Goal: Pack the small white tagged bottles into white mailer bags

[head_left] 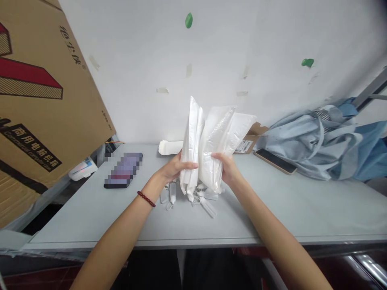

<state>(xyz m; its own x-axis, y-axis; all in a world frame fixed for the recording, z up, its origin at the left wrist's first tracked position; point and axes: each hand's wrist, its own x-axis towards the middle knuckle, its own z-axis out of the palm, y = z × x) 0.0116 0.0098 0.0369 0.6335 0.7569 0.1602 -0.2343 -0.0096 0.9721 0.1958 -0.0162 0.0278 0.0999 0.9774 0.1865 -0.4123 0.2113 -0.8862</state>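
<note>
A stack of white plastic bags (pixel 211 141) stands upright on the grey table (pixel 302 209), fanned out at the top. My left hand (pixel 175 168) grips the left part of the stack, thumb across its front. My right hand (pixel 228 168) clasps the right part of the stack from the side. Both hands are closed on the bags. Several small white tags or clips (pixel 187 197) lie on the table under the bags. A dark red bead bracelet (pixel 146 199) circles my left wrist.
A large cardboard box (pixel 39 100) leans at the left. A blurred dark flat object (pixel 123 170) lies left of my hands. Behind are a white roll (pixel 169 147), a small open carton (pixel 250 139), a phone (pixel 275 161) and blue clothing (pixel 326 141) at the right.
</note>
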